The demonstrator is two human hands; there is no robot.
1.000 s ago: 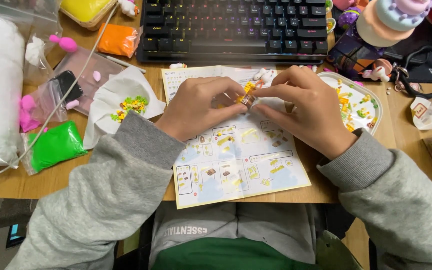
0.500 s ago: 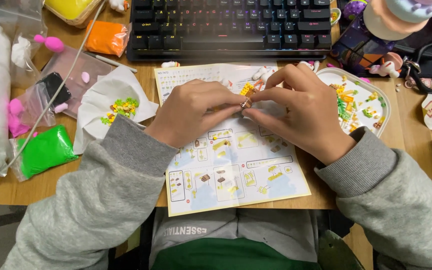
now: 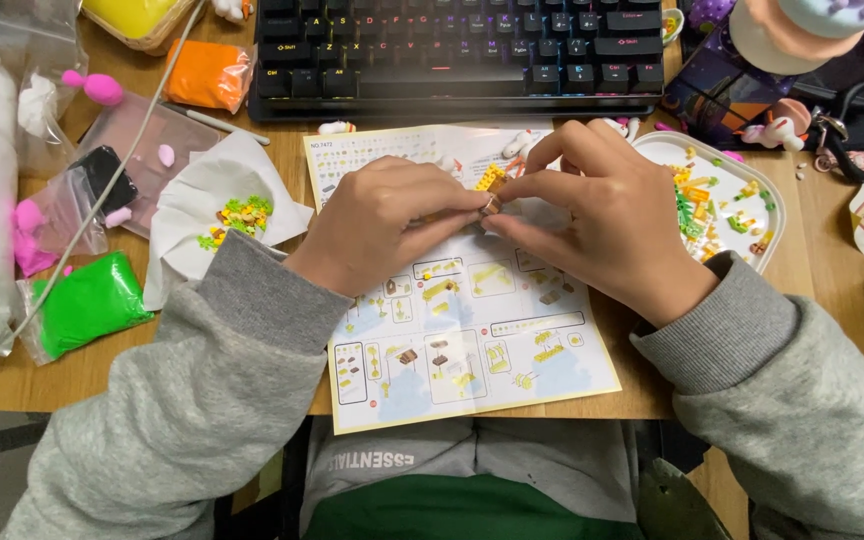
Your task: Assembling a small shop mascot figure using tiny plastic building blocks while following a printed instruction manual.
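Fingers of left hand (image 3: 382,225) and right hand (image 3: 612,215) pinched together from both sides on a tiny brown-and-yellow brick piece (image 3: 492,200); fingertips closed tight, piece mostly hidden between them. Held just above the upper middle of an open instruction sheet (image 3: 462,350), which lies flat near the front edge of the wooden counter (image 3: 832,290). Just right of the right hand: white tray (image 3: 767,215) of small yellow, green and orange bricks. Left of the left hand: white paper (image 3: 192,205) carrying a small heap of green-yellow bricks (image 3: 237,215). Toward the left edge: green bag (image 3: 87,300), pink pieces in clear bags (image 3: 32,225). Along the back edge: black keyboard (image 3: 462,50), orange bag (image 3: 207,75).
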